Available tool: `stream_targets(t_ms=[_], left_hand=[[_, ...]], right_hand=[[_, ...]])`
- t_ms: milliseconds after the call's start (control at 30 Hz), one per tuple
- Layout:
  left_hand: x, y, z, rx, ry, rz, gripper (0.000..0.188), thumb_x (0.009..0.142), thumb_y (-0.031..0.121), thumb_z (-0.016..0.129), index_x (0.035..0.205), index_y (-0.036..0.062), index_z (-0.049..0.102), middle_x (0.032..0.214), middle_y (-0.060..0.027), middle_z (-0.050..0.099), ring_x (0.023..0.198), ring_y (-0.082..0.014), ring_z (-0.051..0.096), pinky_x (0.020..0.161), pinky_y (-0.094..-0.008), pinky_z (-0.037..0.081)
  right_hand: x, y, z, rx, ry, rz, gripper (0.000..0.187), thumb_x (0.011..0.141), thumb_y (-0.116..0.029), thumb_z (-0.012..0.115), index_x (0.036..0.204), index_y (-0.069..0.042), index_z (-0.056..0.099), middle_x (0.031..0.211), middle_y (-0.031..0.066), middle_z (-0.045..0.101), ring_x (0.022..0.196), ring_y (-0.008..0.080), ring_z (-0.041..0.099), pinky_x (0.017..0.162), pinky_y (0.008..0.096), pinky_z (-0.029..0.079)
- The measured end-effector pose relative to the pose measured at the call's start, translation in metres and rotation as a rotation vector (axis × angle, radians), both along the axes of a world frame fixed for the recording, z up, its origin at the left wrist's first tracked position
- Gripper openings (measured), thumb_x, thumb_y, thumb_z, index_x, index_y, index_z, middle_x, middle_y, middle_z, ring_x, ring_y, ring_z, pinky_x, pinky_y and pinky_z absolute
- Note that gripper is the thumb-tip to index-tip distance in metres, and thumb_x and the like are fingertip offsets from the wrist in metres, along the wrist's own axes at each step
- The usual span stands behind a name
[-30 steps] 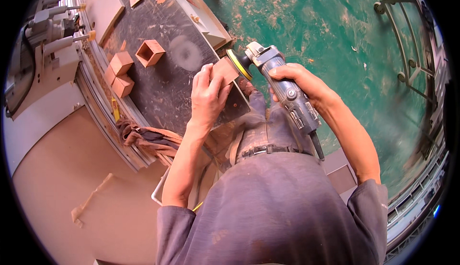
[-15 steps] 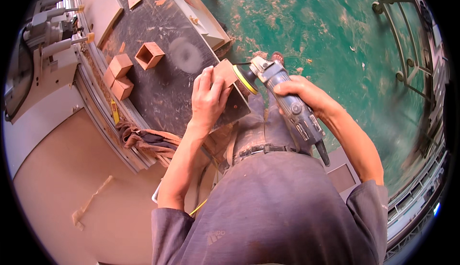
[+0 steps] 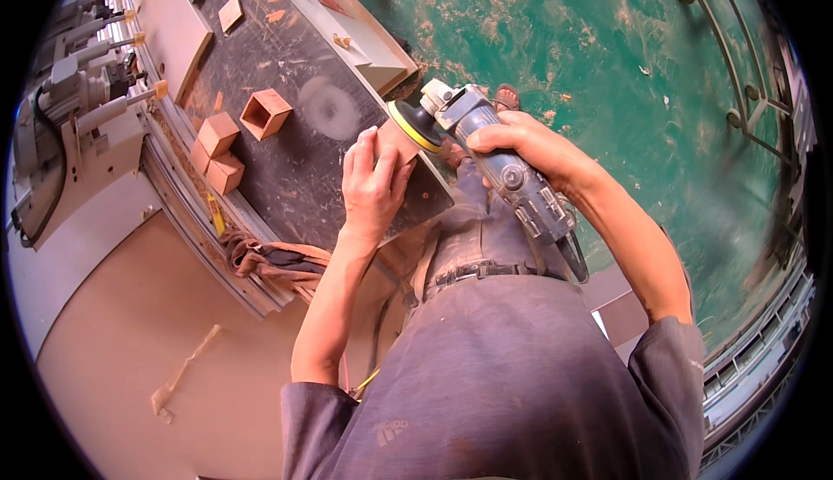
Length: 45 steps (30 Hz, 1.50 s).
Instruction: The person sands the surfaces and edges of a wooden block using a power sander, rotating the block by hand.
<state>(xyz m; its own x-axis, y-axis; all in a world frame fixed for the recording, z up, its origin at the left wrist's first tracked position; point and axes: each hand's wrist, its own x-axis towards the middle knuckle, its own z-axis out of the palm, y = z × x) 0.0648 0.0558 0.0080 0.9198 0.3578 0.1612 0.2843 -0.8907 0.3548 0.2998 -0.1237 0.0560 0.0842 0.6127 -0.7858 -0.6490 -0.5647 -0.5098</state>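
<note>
My left hand (image 3: 373,183) grips a small reddish wooden box (image 3: 399,144) at the right edge of a dark, scuffed workbench (image 3: 291,176). Its fingers are closed around the box, which partly hides behind them. In my right hand (image 3: 540,152) is an angle grinder (image 3: 506,169), held by its body. The grinder's yellow-rimmed sanding disc (image 3: 415,126) lies tilted against the far right side of the box. Farther left on the bench, a similar box (image 3: 265,114) shows its hollow inside. Beside it sit more such wooden boxes (image 3: 217,136), close together.
A crumpled brown cloth (image 3: 269,259) lies at the bench's near left corner, by a metal rail. Machinery (image 3: 82,72) lines the far left. Boards lean along the bench's right side. The green floor (image 3: 555,38) carries scattered shavings; a wheeled metal frame (image 3: 733,55) stands at right.
The grinder has moved left and slightly away from me, its disc shifting from the box's right end to its far right side. My left hand keeps hold of the box.
</note>
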Motion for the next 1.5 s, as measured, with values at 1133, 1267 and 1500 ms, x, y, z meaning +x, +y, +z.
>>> stream_targets(t_ms=[1133, 1267, 1500], left_hand=[[0.003, 0.000, 0.002, -0.006, -0.002, 0.003, 0.040, 0.079, 0.011, 0.090, 0.112, 0.0005, 0.070, 0.141, -0.0264, 0.061, 0.118, -0.0444, 0.063, 0.101, -0.0510, 0.053], [0.002, -0.001, 0.001, -0.008, 0.003, 0.004, 0.040, 0.079, 0.013, 0.089, 0.112, 0.0016, 0.070, 0.141, -0.0263, 0.062, 0.120, -0.0444, 0.063, 0.104, -0.0510, 0.053], [0.004, -0.003, 0.000, 0.002, -0.023, 0.009, 0.040, 0.078, 0.010, 0.090, 0.111, -0.0001, 0.071, 0.141, -0.0254, 0.061, 0.115, -0.0439, 0.063, 0.099, -0.0505, 0.054]], right_hand=[[0.009, 0.005, -0.018, 0.013, -0.015, 0.030, 0.037, 0.085, -0.038, 0.077, 0.095, -0.003, 0.071, 0.083, 0.0044, 0.067, 0.064, 0.0123, 0.060, 0.056, 0.0318, 0.047], [0.006, 0.002, -0.021, 0.012, -0.013, 0.053, 0.039, 0.085, -0.038, 0.077, 0.098, -0.002, 0.072, 0.082, 0.0040, 0.068, 0.062, 0.0128, 0.060, 0.055, 0.0325, 0.046], [0.005, -0.015, -0.057, -0.019, 0.054, 0.014, 0.033, 0.087, -0.036, 0.077, 0.091, -0.003, 0.072, 0.079, 0.0043, 0.068, 0.060, 0.0124, 0.062, 0.052, 0.0317, 0.048]])
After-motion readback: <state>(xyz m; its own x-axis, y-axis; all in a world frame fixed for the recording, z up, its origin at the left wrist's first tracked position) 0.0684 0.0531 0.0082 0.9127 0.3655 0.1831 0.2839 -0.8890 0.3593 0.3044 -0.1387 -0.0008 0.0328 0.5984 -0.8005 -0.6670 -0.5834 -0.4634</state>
